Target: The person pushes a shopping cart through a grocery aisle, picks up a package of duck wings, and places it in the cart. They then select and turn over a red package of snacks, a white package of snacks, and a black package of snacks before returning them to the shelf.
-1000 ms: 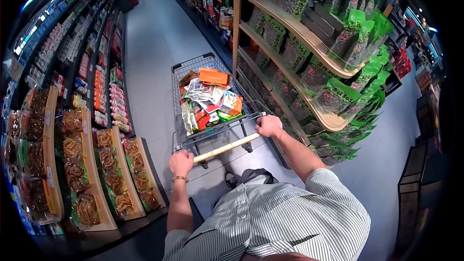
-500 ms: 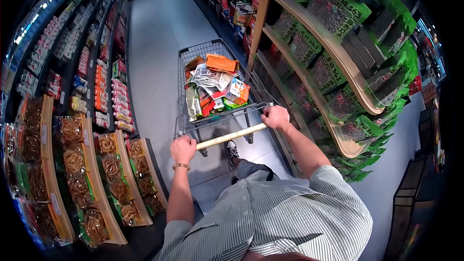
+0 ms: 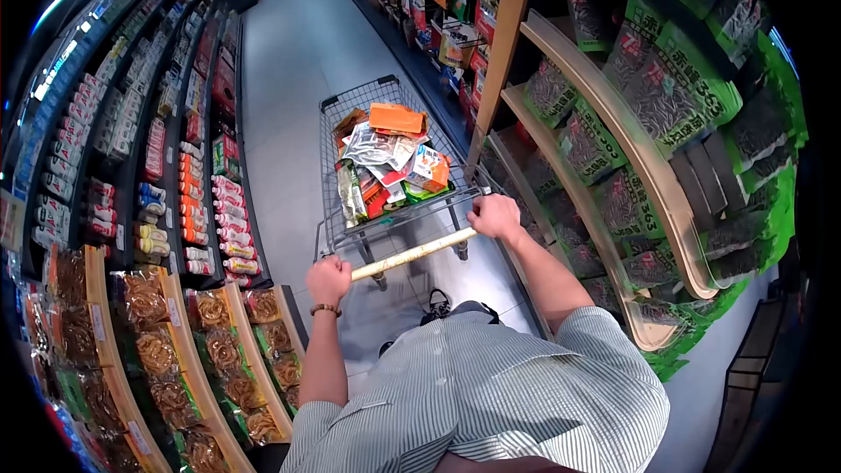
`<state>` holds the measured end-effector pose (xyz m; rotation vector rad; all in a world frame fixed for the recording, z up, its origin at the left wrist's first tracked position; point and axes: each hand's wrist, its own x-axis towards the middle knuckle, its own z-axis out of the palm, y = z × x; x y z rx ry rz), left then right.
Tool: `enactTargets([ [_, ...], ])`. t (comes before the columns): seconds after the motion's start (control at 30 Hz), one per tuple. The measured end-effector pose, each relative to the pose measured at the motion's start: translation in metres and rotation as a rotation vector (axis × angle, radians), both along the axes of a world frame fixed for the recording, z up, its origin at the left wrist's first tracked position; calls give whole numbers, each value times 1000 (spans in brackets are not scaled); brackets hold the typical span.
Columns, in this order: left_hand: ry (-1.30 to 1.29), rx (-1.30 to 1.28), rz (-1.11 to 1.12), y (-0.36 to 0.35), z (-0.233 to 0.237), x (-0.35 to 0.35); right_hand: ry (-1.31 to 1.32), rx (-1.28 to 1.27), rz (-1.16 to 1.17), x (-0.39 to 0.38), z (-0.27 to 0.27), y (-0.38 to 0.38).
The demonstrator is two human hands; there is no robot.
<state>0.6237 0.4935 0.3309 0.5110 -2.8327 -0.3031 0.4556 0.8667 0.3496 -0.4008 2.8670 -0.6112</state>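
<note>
A wire shopping cart (image 3: pixel 329 153) stands in front of me, its pale yellow handle bar (image 3: pixel 412 255) crossing at waist height. My left hand (image 3: pixel 329 280) is wrapped round the left end of this bar, a beaded bracelet on the wrist. At the right end my right hand (image 3: pixel 495 215) grips it too, fingers curled over. Heaped in the basket are several packets, among them an orange package (image 3: pixel 397 117) on top, a silver pouch (image 3: pixel 372 146) and a white and orange box (image 3: pixel 428 167). The lower packets are partly hidden under these.
Shelves of small bottles (image 3: pixel 235 232) line the left, with bagged brown snacks (image 3: pixel 158 352) nearer me. Close on the right are wooden-edged shelves (image 3: pixel 626 114) of green bags (image 3: pixel 674 79). The tiled aisle floor (image 3: pixel 285 44) runs ahead; a person's legs show far off.
The shelves on both sides have slid nearer and lower in view as the cart and I moved forward along the aisle. Both hands keep their hold on the bar.
</note>
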Motion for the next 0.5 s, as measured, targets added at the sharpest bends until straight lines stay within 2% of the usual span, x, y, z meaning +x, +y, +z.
enactTargets([
  [0.23, -9, -35, 34, -37, 15, -70, 78, -31, 19, -64, 14, -35],
  [0.5, -22, -28, 77, -49, 31, -130, 35, -16, -10, -130, 13, -56],
])
